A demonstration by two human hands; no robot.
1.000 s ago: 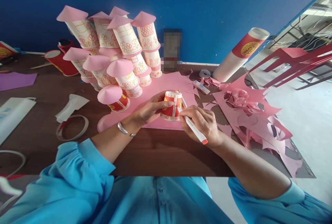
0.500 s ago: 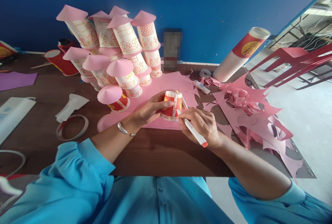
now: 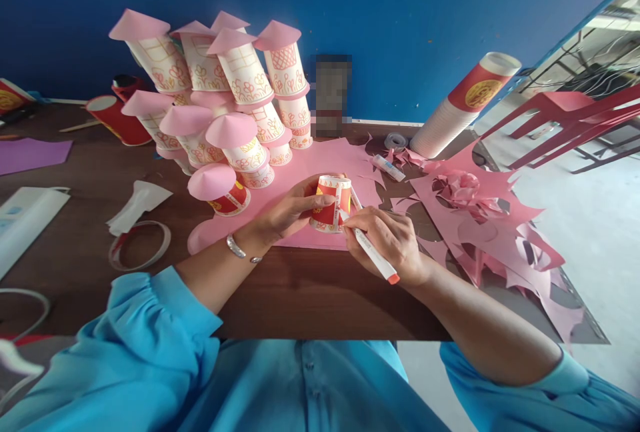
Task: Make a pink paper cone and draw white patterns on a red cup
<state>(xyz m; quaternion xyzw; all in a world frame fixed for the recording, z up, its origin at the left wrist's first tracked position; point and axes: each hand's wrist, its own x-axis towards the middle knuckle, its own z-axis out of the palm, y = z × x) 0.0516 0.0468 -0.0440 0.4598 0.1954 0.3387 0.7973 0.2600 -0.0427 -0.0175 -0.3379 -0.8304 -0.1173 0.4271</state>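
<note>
My left hand is wrapped round a red and white paper cup, its thumb across the cup's side. In my right hand is a white marker with an orange end, its tip at the cup's lower right side. A second thin white stick or pen shows behind the cup, between the hands. Under the cup lies pink paper. To the left stands a red cup with a pink cone roof, beside stacked white cups with drawn flowers and pink cones.
Pink paper scraps cover the table's right side. A tall cup stack leans near the blue wall, by a glue tube and a tape roll. A white ring and purple paper lie left.
</note>
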